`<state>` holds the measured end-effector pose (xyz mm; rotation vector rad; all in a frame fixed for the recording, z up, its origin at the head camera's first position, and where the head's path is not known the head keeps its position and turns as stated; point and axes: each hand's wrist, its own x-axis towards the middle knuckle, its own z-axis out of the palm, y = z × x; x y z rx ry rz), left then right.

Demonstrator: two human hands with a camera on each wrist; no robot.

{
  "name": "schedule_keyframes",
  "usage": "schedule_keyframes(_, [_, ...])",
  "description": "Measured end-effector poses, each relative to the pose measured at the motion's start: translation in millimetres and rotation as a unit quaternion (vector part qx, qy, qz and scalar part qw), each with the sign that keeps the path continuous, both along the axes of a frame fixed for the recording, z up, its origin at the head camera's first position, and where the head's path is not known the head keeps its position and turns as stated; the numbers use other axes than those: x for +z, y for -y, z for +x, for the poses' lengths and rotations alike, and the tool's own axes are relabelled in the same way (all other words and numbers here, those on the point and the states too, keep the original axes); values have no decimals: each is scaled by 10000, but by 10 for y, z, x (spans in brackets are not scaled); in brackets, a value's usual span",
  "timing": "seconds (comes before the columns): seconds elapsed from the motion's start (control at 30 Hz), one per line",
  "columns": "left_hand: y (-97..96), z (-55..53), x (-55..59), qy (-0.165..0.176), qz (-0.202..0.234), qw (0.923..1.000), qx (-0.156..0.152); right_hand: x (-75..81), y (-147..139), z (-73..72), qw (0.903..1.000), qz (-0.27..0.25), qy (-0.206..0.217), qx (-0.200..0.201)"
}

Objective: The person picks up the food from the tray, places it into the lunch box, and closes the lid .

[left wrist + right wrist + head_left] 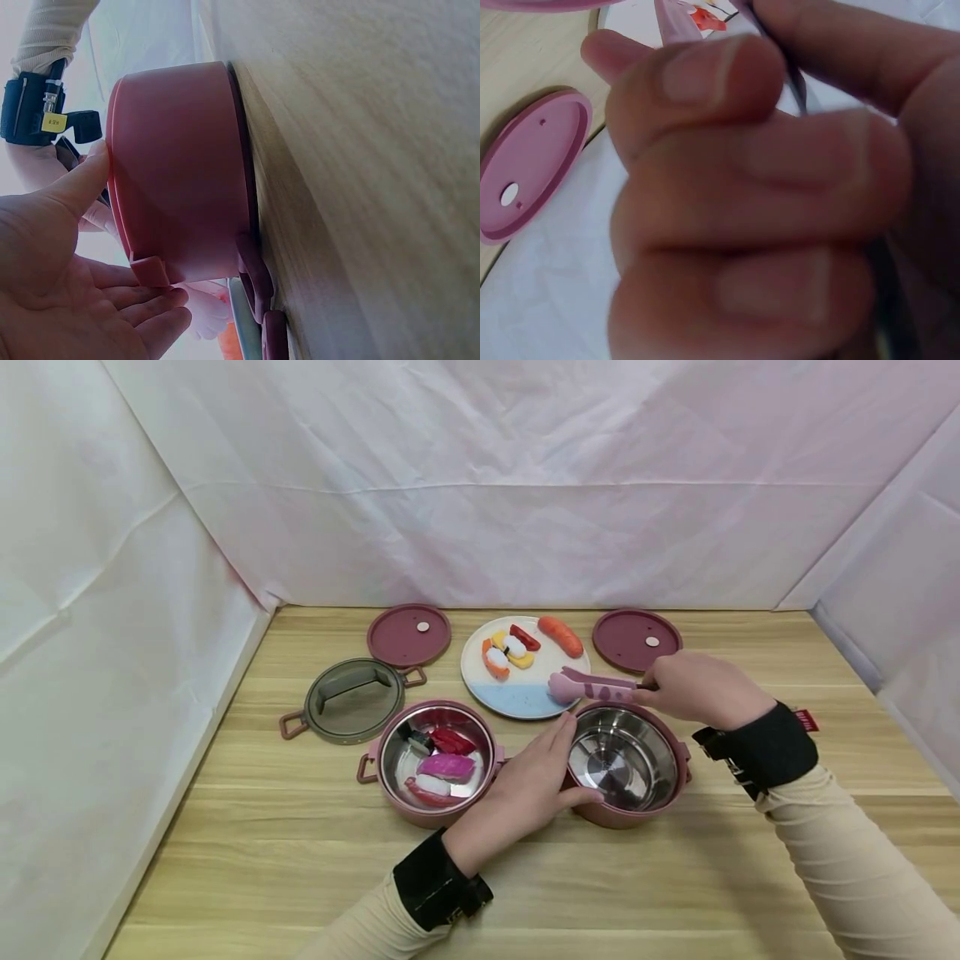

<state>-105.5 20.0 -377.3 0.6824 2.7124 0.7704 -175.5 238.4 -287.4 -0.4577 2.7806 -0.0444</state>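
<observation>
My right hand (693, 687) grips a pair of pink tongs (567, 687), its fingers curled round the dark handle. The tongs' heads overlap the front right of a cream-and-blue plate (498, 700). On that plate lie a toy sausage (560, 636) and several toy sushi pieces (516, 647). With fingers and thumb extended, my left hand (534, 781) touches the left side of the right pot (613, 816). In the left wrist view the thumb is at the rim of this pot (180, 172). Bare steel shows inside it.
A left pot (431, 817) holds several toy food pieces (447, 766). Behind it, a clear lid with handles (348, 727) lies on the wooden table (300, 868). Two round maroon lids, left (397, 643) and right (626, 635), lie near the back cloth (487, 543).
</observation>
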Motion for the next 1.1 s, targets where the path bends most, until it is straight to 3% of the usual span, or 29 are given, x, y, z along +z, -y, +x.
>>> schedule_keyframes(0.3, [3, -2, -5, 14, 61, 10000, 9, -92, -33, 46, 9970, -68, -742, 220])
schedule_keyframes(0.7, [19, 3, -7, -39, 95, 9999, 26, -180, -65, 59, 9911, -102, -1286, 322])
schedule_keyframes(0.9, [9, -2, -21, 12, 113, 9999, 51, -147, -125, 95, 9867, -214, -1569, 363])
schedule_keyframes(1.1, [1, 0, -19, 51, 49, 10000, 4, -52, -265, 226, 9838, -417, -1722, 270])
